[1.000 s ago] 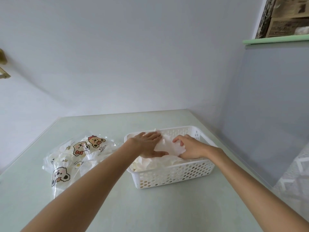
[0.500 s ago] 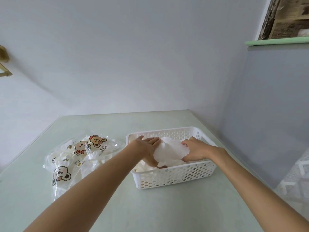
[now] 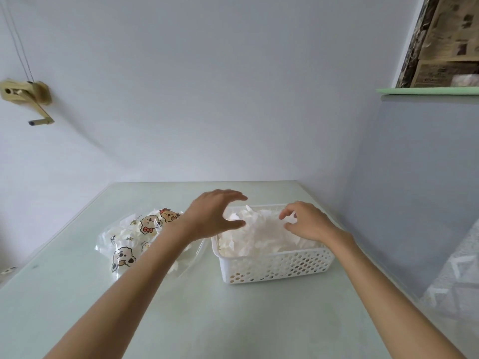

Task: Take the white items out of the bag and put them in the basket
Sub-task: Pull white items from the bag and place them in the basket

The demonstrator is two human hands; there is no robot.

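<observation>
While both hands hover over a heaped white basket (image 3: pixel 274 265) on a pale green table (image 3: pixel 207 320), a person works at moving white items (image 3: pixel 261 229) out of a clear printed bag (image 3: pixel 134 242). Neither hand holds anything: the left hand (image 3: pixel 212 216) is spread wide above the basket's left end, fingers arched and thumb apart, and the right hand (image 3: pixel 308 221) floats over the right end with loosely curled fingers, its fingertips close to the pile, though contact cannot be confirmed.

White items fill the basket to above its rim, while more show through the bag, which lies just beside the basket's left wall and partly under the left forearm.

Judging by the crumpled heap, the likeliest trouble is overflow: the light, thin-looking pieces could slide over the rim onto the table if more are stacked on top without being pressed down. A forearm sweeping back toward the bag might also drag the slack plastic or nudge the lightweight basket toward the table's right edge, which is near.

Cartoon bears with red bows and small stars decorate the bag; some small lettering sits near them but is too small and warped to read. No brand name is legible anywhere.
</observation>
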